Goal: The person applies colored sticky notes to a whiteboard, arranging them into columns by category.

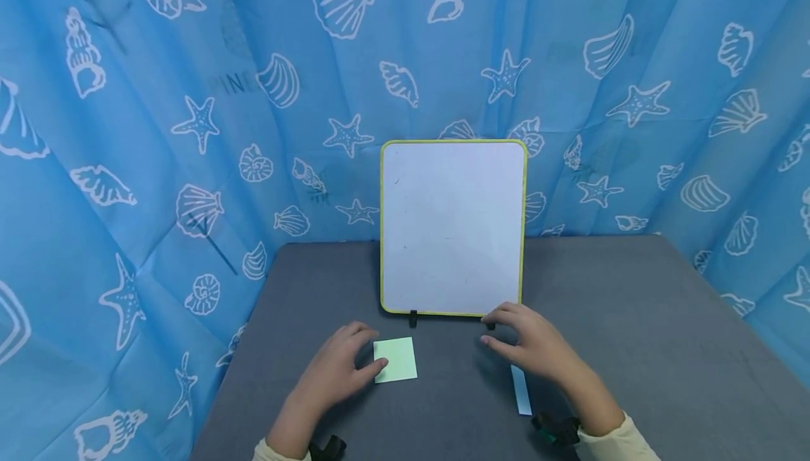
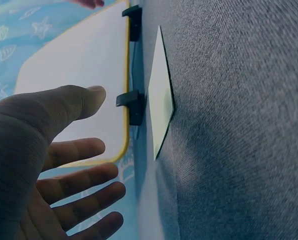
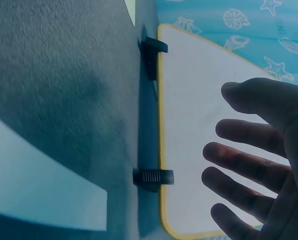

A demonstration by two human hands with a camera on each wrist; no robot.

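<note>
A pale green square of paper (image 1: 400, 359) lies flat on the grey table, seen edge-wise in the left wrist view as a thin sheet (image 2: 160, 95). Beside it hovers my left hand (image 1: 338, 373), fingers spread and relaxed, its thumb overlapping the paper's left edge in the head view. A narrow light blue paper strip (image 1: 521, 392) rests on the table to the right, partly covered by my right hand (image 1: 538, 345). That hand is held over the table with loose, parted fingers and nothing between them; in the right wrist view the strip (image 3: 44, 185) lies well apart from the fingers.
A whiteboard (image 1: 453, 229) with a yellow rim stands upright behind the hands, held at its bottom edge by black clip feet (image 1: 413, 318). Behind the grey table (image 1: 316, 285) hangs a blue curtain (image 1: 392, 39) with white shells and starfish.
</note>
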